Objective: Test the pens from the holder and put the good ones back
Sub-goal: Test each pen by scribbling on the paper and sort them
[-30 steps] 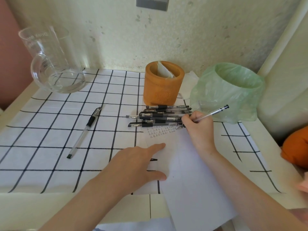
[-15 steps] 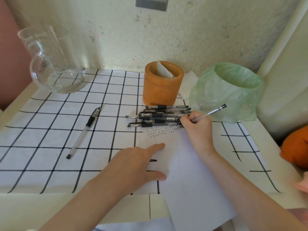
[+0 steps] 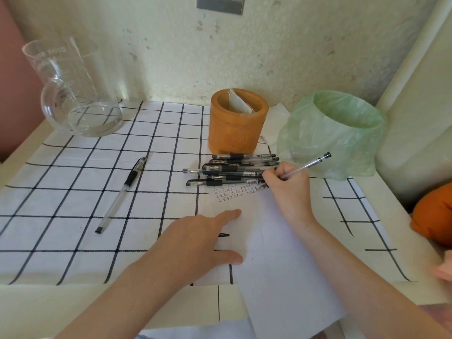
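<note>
Inside the right hand (image 3: pixel 288 192), a tilted pen (image 3: pixel 308 165)

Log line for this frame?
step: testing pen | right hand: holds pen, tip on paper | left hand: presses paper | holder: no pens visible

A cloth (image 3: pixel 73 204) covers the counter (image 3: pixel 49 307). On it, at the back middle, stands the holder (image 3: pixel 237 123), with a pile of pens (image 3: pixel 234 171) lying just before it. The bin (image 3: pixel 342 133) stands right of the holder and the jug (image 3: pixel 75 94) is at the back left. A loose pen (image 3: pixel 121 194) lies left of the pile, well apart. The paper (image 3: pixel 281 253) lies before the pile, overhanging the counter's front edge. The left hand (image 3: pixel 195 243) rests flat on the paper's left edge. The right hand (image 3: pixel 288 189) holds a pen (image 3: pixel 305 166), tip on the paper's far end.
</note>
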Tool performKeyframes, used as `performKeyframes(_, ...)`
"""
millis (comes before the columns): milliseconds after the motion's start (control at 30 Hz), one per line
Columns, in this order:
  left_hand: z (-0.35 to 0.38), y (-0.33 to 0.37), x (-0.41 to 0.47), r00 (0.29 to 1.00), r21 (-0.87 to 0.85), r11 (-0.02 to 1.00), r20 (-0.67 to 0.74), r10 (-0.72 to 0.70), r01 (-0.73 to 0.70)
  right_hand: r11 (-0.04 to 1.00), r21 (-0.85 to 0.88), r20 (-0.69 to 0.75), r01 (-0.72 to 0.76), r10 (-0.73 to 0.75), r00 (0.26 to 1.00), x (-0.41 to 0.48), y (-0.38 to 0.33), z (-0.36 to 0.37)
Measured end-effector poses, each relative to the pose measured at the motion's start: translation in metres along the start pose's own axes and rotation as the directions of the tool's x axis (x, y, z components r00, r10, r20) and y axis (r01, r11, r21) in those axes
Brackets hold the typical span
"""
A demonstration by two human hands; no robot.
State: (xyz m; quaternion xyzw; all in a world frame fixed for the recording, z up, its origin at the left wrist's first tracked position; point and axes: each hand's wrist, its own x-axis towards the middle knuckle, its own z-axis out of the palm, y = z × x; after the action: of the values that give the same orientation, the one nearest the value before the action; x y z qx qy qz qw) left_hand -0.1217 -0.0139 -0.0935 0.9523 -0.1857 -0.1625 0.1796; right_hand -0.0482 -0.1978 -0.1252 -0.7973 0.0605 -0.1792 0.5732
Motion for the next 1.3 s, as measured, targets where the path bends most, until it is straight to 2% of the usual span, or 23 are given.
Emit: performKeyframes(1300,-0.0011,0.0018,-0.0001,1.0,0.012,1.0,0.017,-0.024,0.024,1.0,-0.008,0.0,-0.005,0.005,1.0,-0.001,-0.0031,-0.0005)
